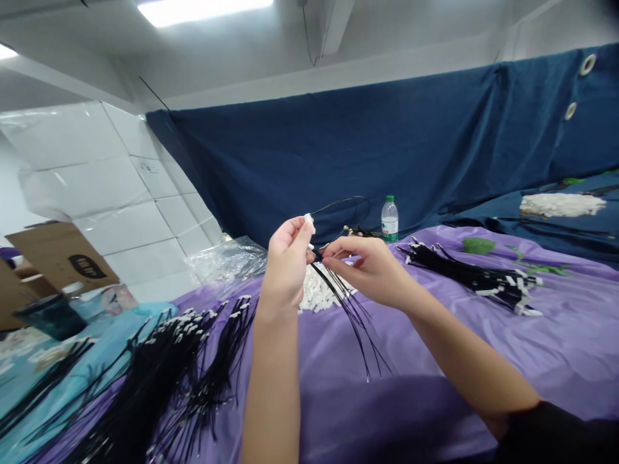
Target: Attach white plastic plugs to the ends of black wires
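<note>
My left hand [289,258] pinches a small white connector [309,223] between thumb and fingers, raised over the purple cloth. From beside it a thin black wire loops up and to the right. My right hand [365,264], its fingers closed, grips black wires [345,299] just right of my left hand; their loose ends hang down toward the cloth. Behind and below both hands lies a pile of small white pieces [322,290], partly hidden by them.
Bundles of black wires with white ends [149,367] lie at the left, another bundle [474,274] at the right. A bottle [389,222] with a green cap stands behind. Clear plastic [232,261], a cardboard box [62,258] and a dark bin [53,316] are at the left.
</note>
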